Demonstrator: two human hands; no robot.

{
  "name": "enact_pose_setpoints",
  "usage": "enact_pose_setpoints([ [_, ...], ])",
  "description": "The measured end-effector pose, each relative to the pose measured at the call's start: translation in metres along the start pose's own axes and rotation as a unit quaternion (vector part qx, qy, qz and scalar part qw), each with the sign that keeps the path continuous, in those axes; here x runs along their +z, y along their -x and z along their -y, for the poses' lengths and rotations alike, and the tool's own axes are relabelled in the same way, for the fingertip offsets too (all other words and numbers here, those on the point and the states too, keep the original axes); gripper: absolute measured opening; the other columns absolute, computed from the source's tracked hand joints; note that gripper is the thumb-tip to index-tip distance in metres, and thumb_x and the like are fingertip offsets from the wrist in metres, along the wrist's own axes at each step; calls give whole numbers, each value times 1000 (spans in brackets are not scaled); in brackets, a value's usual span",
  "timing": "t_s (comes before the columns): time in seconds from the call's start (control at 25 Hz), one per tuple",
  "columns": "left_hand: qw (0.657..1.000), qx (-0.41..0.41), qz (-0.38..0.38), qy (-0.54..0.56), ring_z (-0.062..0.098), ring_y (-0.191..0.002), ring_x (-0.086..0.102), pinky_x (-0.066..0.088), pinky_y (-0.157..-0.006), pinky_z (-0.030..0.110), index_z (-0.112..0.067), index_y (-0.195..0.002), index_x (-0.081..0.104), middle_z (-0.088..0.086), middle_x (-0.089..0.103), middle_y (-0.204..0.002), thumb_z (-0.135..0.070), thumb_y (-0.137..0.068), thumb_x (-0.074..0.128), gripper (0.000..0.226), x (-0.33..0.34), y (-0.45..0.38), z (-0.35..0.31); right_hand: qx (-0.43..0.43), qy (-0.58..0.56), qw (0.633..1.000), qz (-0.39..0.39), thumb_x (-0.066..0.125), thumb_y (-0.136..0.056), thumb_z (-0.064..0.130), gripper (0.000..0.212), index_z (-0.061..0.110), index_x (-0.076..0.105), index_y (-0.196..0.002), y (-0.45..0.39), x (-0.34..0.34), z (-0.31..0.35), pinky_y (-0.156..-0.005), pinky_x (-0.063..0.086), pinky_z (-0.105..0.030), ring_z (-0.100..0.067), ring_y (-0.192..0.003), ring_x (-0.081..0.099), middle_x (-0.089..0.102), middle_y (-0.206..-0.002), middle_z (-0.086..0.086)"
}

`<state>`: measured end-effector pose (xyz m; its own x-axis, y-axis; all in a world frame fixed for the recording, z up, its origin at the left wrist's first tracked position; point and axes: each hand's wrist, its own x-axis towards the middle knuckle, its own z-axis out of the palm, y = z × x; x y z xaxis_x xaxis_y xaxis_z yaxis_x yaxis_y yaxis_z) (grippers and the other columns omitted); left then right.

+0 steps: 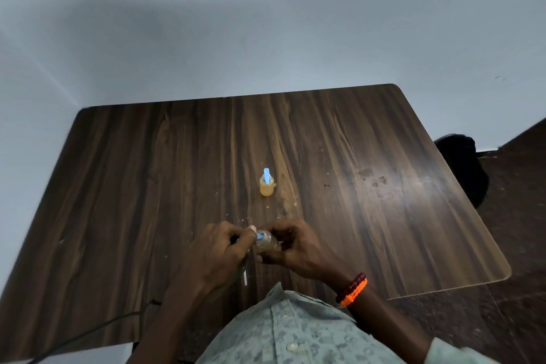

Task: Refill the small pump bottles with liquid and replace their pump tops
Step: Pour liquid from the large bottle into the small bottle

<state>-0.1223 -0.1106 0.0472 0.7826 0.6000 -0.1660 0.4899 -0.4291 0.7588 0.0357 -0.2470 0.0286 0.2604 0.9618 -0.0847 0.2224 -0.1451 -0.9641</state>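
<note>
A small clear bottle [266, 243] with pale liquid sits between my hands near the table's front edge. My right hand [291, 245] grips its body. My left hand [220, 248] pinches the blue pump top [260, 236] at the bottle's neck. A thin white dip tube [245, 277] shows below my left hand. A second small bottle [266, 185], filled with orange-yellow liquid and fitted with a light blue pump top, stands upright at the table's middle, apart from both hands.
The dark wooden table [147, 174] carries small crumbs and droplets near the bottles and smudges at right. A black cable [97, 329] crosses the front left corner. A dark object [464, 162] stands on the floor beyond the right edge.
</note>
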Motion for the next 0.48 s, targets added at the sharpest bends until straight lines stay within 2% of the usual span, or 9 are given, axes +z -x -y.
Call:
enact_pose_setpoints([
  [0.12,1000,0,0,-8,14,-42,48,39,-49,34,-36,-57,70,-3,52,-45,-82,-89,33,68,0,-1,2,2,-13,1000,-6,83,-89,10,30,7,76,-118,0,-1,-1,-87,66,-36,-19,-102,77,80,-113,-9],
  [0.2,1000,1,-2,-5,13,-41,45,34,-47,27,-27,-58,72,-3,49,-44,-89,-86,31,80,-1,-2,5,-4,-21,1000,-6,82,-90,10,28,9,76,-118,-1,-2,0,-86,66,-35,-19,-102,77,80,-113,-9],
  [0.28,1000,0,2,1,19,-42,48,39,-48,37,-29,-60,75,1,55,-46,-85,-87,33,75,-2,-3,6,-12,-23,1000,0,81,-91,9,28,9,76,-118,-1,0,1,-86,66,-31,-17,-103,77,79,-114,-9],
  [0.32,1000,-1,5,2,18,-42,50,44,-48,43,-37,-61,74,-1,58,-47,-80,-88,35,65,-2,-3,7,-12,-21,1000,4,81,-90,9,29,6,75,-118,-2,1,0,-87,66,-35,-19,-104,77,79,-115,-11],
  [0.4,1000,-13,10,-6,10,-42,52,51,-53,47,-51,-64,72,-7,62,-50,-77,-88,34,51,0,-4,5,-6,-17,1000,7,82,-90,8,31,3,75,-120,-2,2,-1,-88,65,-45,-24,-105,77,79,-115,-13],
  [0.48,1000,-20,10,-2,8,-43,53,53,-54,45,-56,-66,70,-9,63,-50,-85,-86,31,53,2,-4,5,-7,-18,1000,3,82,-90,7,30,4,75,-119,-2,0,-2,-89,65,-46,-24,-104,77,79,-114,-13],
])
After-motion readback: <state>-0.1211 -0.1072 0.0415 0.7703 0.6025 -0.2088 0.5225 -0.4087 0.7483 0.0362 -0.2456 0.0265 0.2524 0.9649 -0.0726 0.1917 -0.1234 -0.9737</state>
